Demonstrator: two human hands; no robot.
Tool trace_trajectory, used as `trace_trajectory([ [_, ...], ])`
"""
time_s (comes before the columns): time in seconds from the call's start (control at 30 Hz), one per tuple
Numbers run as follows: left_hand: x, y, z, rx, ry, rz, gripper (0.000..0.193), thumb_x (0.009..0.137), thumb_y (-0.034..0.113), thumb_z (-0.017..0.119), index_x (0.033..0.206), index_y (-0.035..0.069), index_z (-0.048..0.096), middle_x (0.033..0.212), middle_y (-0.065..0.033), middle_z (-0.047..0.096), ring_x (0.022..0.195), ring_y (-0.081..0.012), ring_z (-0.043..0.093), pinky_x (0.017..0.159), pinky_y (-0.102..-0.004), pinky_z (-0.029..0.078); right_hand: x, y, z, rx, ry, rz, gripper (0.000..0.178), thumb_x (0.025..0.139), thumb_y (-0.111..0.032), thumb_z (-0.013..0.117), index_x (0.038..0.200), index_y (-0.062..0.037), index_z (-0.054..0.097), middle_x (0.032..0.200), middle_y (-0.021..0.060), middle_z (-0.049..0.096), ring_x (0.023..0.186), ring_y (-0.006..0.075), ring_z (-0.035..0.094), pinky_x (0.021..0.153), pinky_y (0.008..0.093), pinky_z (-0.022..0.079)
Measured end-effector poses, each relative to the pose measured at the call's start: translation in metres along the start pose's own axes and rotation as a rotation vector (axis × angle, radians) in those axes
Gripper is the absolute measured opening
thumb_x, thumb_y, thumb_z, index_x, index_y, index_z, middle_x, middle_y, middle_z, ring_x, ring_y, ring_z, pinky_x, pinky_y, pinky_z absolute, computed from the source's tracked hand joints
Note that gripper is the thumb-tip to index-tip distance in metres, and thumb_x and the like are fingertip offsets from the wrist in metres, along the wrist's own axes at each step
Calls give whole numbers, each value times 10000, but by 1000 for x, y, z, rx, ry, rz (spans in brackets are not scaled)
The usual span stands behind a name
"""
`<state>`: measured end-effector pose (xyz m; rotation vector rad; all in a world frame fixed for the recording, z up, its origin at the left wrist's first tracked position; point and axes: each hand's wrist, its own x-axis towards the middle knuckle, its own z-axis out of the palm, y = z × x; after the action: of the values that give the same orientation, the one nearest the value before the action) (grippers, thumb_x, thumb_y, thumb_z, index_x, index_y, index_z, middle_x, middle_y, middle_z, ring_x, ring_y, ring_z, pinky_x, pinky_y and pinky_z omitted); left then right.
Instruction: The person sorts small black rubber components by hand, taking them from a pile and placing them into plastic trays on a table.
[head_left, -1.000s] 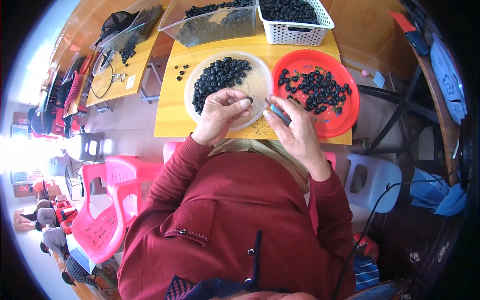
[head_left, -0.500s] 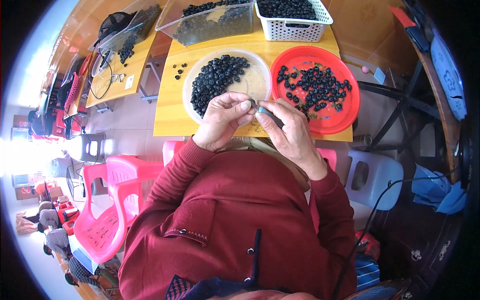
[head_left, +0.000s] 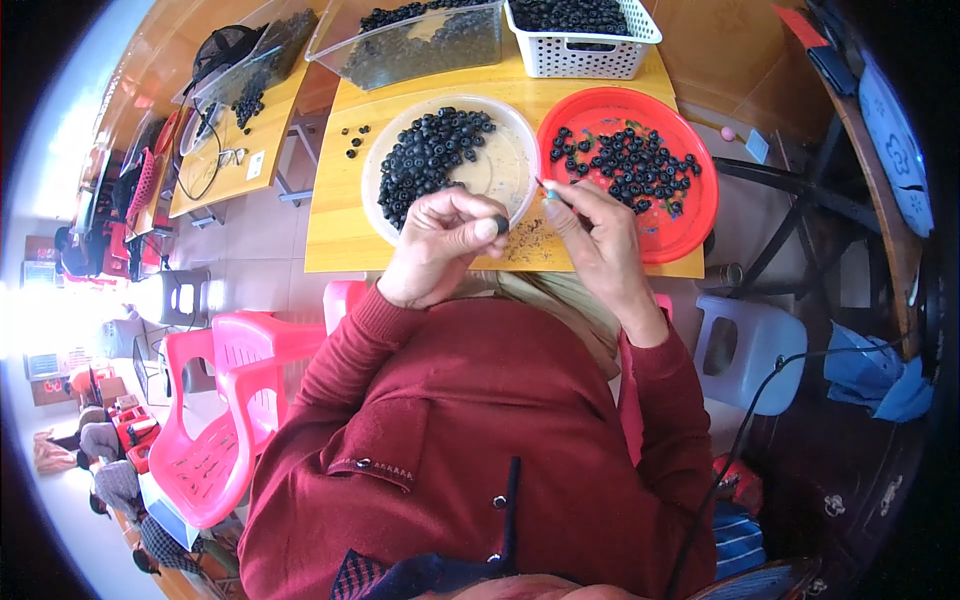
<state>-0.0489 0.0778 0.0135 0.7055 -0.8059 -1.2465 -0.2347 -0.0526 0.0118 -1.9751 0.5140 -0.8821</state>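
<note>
My left hand (head_left: 437, 245) pinches a small dark round bead-like piece (head_left: 501, 225) between thumb and fingertips, just in front of a clear round tray (head_left: 512, 165). My right hand (head_left: 603, 240) grips a slim tool with a teal handle (head_left: 552, 196); its thin tip points up and left, apart from the piece. What kind of tool it is, I cannot tell. Dark round pieces (head_left: 425, 160) are heaped on the left side of the clear tray. More of them (head_left: 640, 170) lie scattered in a red round tray (head_left: 697, 222) on the right.
At the back of the yellow table (head_left: 335, 225) stand a clear bin (head_left: 420, 55) and a white perforated basket (head_left: 583, 62), both holding dark pieces. Dark crumbs (head_left: 528, 240) lie near the table's front edge. A pink chair (head_left: 225, 400) stands left, a pale blue stool (head_left: 750, 350) right.
My hands have moved apart. The tool has come away from the piece, up and right toward the red tray. My left hand still holds the piece.
</note>
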Motion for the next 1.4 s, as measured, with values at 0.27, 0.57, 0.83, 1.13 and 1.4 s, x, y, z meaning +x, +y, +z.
trace_trajectory([
  [0.27,-1,-3,-7,2,189,-94,146,955,66,729,1094,24,708,1024,-94,708,864,-157,674,758,-282,581,-1,-13,0,157,-40,23,299,1003,-223,691,1157,32,714,853,111,658,740,169,621,669,315,476],
  [0.57,0,-5,-8,-127,129,-128,160,980,4,675,1139,6,692,1026,-119,748,904,-174,739,818,-293,638,-4,-15,6,273,-87,60,300,967,-216,744,1145,24,723,904,91,690,778,139,633,688,287,489],
  [0.83,3,-4,-2,-87,100,-166,133,959,3,703,1082,3,652,1012,-106,733,866,-164,728,782,-282,629,-6,-16,10,499,-144,184,270,969,-200,753,1117,24,733,934,51,724,827,76,634,723,260,508],
  [1.13,3,-7,-4,-31,77,-170,200,919,-4,743,1073,27,619,1044,-90,717,933,-153,705,781,-286,612,-5,-20,5,464,-185,90,227,958,-183,761,1088,2,739,907,39,716,811,92,641,736,272,516],
  [1.4,5,5,-8,605,216,-32,212,933,20,751,1125,-8,663,1021,-56,734,895,-135,712,807,-259,590,1,0,-13,-12,125,38,290,918,-206,786,1115,-4,721,884,142,694,777,242,676,724,356,534],
])
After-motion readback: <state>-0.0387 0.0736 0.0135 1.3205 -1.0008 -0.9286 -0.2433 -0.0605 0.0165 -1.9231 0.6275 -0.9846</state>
